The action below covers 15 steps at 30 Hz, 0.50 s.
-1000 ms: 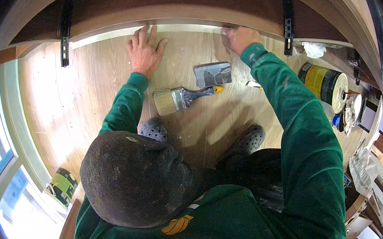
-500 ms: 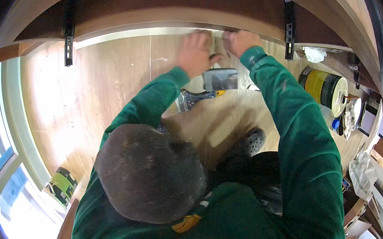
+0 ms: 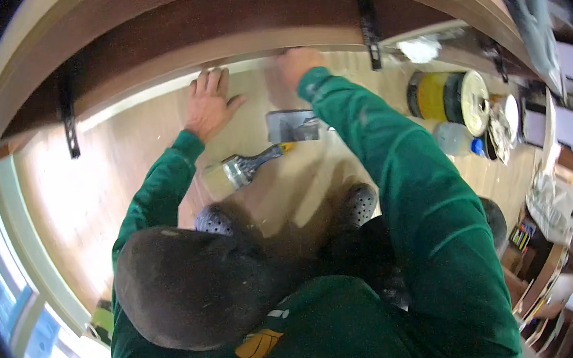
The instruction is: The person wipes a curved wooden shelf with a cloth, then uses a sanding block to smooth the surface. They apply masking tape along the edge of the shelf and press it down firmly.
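Note:
My left hand (image 3: 211, 106) lies with its fingers spread on the pale wood-look surface, the fingertips near the white strip (image 3: 158, 89) below the wooden furniture edge. Farther right, my right hand (image 3: 301, 67) is curled closed against that edge and smeared by motion. What its fingers hold, if anything, cannot be made out. Between my hands and nearer to me is a flat grey rectangular piece (image 3: 291, 126), under my right wrist. A wide paintbrush (image 3: 249, 167) with a dark handle and pale bristles rests just nearer than that piece; neither hand touches it.
Brown wooden furniture (image 3: 215, 29) arches across the far side, with black metal brackets (image 3: 69, 121) hanging from it. To the right are a yellow-and-black can (image 3: 442, 100), a clear bottle with a blue cap (image 3: 453, 139) and white crumpled material (image 3: 419, 49). A bright window (image 3: 7, 278) is at left.
The view has shifted, so the furniture and cans sit farther left. My hands have moved apart, my left one now lying still while my right one remains blurred at the edge.

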Motion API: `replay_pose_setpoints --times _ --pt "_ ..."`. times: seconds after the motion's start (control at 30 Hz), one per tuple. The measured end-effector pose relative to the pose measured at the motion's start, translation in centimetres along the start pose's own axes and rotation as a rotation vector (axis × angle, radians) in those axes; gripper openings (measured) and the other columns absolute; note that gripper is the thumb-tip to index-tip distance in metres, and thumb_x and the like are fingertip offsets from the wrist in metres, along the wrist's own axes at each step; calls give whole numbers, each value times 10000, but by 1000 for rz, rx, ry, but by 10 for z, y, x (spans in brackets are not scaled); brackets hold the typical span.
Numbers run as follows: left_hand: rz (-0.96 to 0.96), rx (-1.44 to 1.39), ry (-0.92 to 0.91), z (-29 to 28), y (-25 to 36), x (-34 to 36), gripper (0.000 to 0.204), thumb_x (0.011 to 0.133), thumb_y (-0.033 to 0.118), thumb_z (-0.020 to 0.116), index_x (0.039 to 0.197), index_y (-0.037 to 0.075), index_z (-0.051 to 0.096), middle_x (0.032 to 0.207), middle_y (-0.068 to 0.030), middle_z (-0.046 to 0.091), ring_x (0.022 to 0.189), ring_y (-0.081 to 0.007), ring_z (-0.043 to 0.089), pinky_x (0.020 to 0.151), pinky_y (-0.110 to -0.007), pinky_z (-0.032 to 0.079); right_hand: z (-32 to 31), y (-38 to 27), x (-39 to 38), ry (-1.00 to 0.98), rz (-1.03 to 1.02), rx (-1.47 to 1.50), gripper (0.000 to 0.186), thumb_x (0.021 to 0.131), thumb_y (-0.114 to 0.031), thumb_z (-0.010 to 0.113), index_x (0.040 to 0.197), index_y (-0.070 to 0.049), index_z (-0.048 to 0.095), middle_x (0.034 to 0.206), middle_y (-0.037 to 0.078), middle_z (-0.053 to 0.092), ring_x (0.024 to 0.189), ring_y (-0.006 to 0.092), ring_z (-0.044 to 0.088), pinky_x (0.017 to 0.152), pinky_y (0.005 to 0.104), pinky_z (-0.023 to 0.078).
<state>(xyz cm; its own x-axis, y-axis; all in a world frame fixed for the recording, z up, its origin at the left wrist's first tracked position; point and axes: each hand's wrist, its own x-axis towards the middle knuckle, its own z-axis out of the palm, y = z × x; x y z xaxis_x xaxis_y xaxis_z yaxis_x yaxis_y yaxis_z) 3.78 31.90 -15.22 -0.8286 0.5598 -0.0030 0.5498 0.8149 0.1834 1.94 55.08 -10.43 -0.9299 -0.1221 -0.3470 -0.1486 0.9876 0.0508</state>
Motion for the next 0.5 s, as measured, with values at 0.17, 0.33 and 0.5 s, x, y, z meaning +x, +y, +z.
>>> replay_pose_setpoints --times 0.17,0.33,0.5 --pt "205 77 -334 -39 20 27 864 863 602 538 1398 -56 370 1370 -206 420 1276 -404 371 1046 -505 328 3 -1 6 -32 44 105 307 906 -281 497 1008 -126 741 1051 95 709 993 290 675 833 453 538" --pt "385 128 -538 -63 23 65 865 874 589 530 1430 -42 324 1417 -229 395 1306 -442 343 1091 -538 274 56 5 49 -2 -99 102 338 879 -317 513 1087 -115 688 1060 138 688 999 339 654 877 479 503" --pt "278 102 -297 -25 42 48 764 885 538 543 1435 39 365 1492 -125 353 1299 -399 370 1076 -545 291 53 37 31 -56 -367 161 532 822 -231 575 1327 -91 481 1129 187 643 1049 375 619 912 493 484"
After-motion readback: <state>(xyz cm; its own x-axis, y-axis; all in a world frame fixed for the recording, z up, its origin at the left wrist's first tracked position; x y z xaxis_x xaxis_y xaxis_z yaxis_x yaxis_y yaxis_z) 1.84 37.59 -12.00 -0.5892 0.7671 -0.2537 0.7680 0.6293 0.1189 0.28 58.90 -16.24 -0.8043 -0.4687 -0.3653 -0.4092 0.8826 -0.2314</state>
